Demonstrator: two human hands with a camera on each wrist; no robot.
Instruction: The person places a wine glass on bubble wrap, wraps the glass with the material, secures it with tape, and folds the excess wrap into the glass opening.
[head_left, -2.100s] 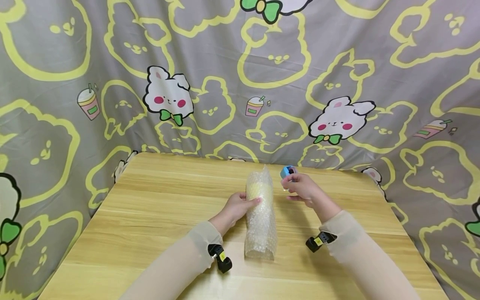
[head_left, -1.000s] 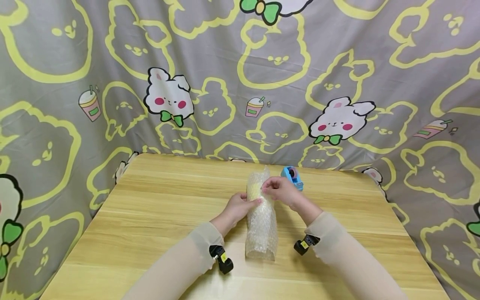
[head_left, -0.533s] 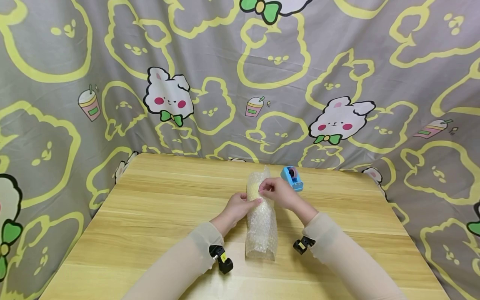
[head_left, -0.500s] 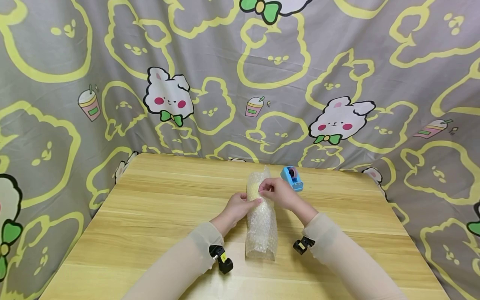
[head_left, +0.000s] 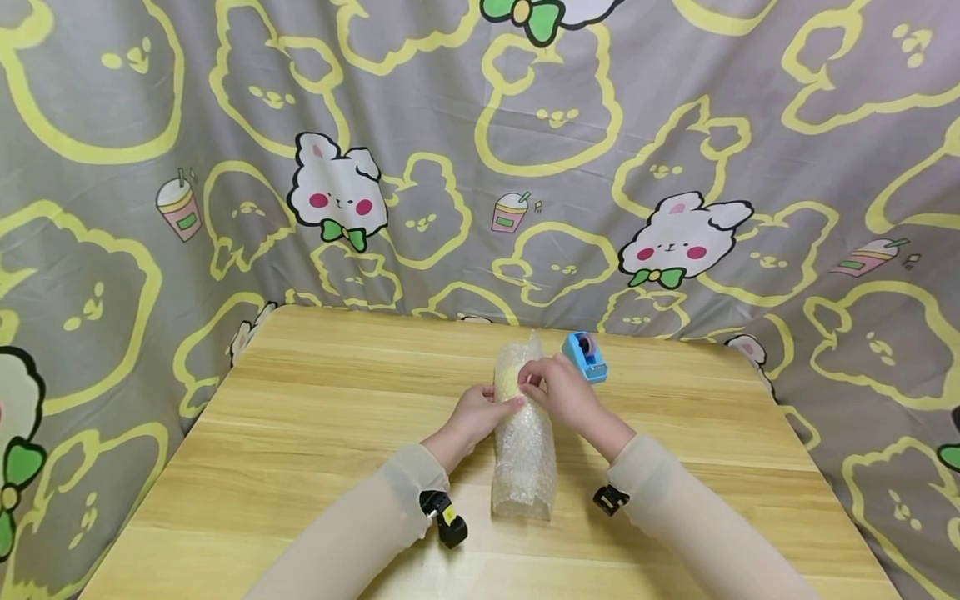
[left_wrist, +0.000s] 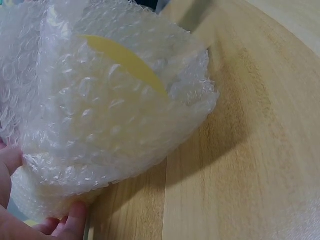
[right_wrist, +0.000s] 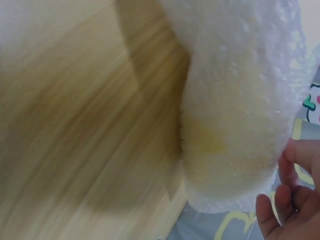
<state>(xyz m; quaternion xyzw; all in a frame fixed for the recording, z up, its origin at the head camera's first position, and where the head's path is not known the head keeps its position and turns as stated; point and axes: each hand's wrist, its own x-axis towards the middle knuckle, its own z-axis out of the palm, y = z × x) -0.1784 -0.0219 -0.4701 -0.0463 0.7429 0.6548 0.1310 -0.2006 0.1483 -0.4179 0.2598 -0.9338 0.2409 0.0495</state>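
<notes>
A long bundle of clear bubble wrap lies on the table, pointing away from the person. Something yellow inside shows through it; its curved yellow edge peeks out at the open end in the left wrist view. My left hand holds the bundle from the left side, thumb on top. My right hand is on the bundle's upper right side, thumb and forefinger pinched together against the wrap. Between them seems to be a small piece of clear tape, hardly visible. The other fingers are loosely curled.
A blue tape dispenser with a pinkish roll stands just behind the right hand. The wooden table reaches back to a grey curtain with yellow cartoon outlines. Both sleeves carry black wrist cameras.
My right hand has come from the tape dispenser leftward onto the bubble wrap, fingertips working along its surface. The left hand keeps its hold, and the bundle stays in place.
</notes>
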